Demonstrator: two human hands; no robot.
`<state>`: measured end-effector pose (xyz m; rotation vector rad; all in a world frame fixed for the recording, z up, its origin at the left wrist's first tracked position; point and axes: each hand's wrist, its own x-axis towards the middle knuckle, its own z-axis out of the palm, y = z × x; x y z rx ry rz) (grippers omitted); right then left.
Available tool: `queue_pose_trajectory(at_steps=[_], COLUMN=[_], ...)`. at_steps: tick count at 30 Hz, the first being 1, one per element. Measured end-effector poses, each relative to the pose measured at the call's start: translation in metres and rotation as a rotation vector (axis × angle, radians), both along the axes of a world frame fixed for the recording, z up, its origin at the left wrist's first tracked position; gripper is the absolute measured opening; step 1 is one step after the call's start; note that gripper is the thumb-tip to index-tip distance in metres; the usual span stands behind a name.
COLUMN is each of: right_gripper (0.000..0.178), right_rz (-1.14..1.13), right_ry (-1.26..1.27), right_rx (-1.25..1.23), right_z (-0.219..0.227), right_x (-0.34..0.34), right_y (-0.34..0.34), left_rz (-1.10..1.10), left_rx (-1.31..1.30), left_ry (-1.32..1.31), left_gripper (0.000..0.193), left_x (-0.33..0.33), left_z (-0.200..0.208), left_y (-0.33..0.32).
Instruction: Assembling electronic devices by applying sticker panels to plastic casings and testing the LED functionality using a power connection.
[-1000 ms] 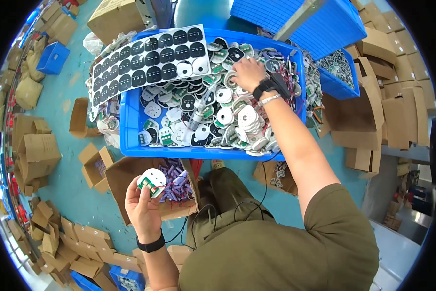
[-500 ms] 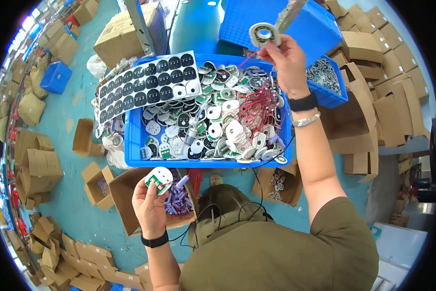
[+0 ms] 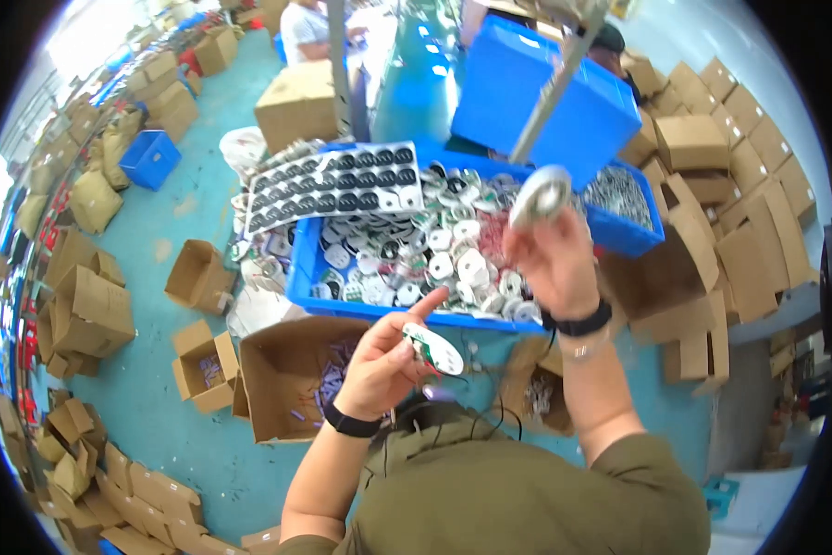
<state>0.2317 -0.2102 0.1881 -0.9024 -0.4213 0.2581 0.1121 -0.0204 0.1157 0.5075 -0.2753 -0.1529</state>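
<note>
Raising both hands, left hand (image 3: 383, 361) pinches a white disc (image 3: 432, 348), right hand (image 3: 554, 264) a round part (image 3: 540, 196).

Two hands are up — the left hand (image 3: 379, 365) holds one white round disc (image 3: 432, 349), the right hand (image 3: 554, 264) one pale round part (image 3: 540, 196). Three blue bins show near them: the big bin (image 3: 379, 303) of round parts, too many to count, a second (image 3: 633, 236) beside it and a third (image 3: 545, 102) behind. One sheet of dark discs (image 3: 328, 185) lies across the big bin — and one open cardboard box (image 3: 286, 370) stands below it.
</note>
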Motion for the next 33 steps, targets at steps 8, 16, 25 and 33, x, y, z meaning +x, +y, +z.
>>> queue_pose_trajectory(at_steps=[8, 16, 25, 33], right_gripper=[0.018, 0.025, 0.016, 0.008], right_rz=[0.303, 0.293, 0.644, 0.516], right_ry=[0.469, -0.149, -0.233, 0.137], right_rx=[-0.428, -0.774, -0.710, -0.418], right_z=[-0.067, -0.050, -0.046, -0.026], right_x=[-0.093, -0.116, -0.155, -0.159], right_y=[-0.001, 0.057, 0.133, 0.138], left_rz=[0.327, 0.587, 0.440, 0.561], left_rx=[0.185, 1.160, 1.265, 1.319], left_ry=[0.023, -0.290, -0.258, -0.382], left_gripper=[0.020, 0.016, 0.017, 0.015], left_x=[-0.058, -0.097, -0.140, -0.140], left_z=[0.013, 0.012, -0.006, 0.010], left_y=[0.035, 0.053, 0.068, 0.071])
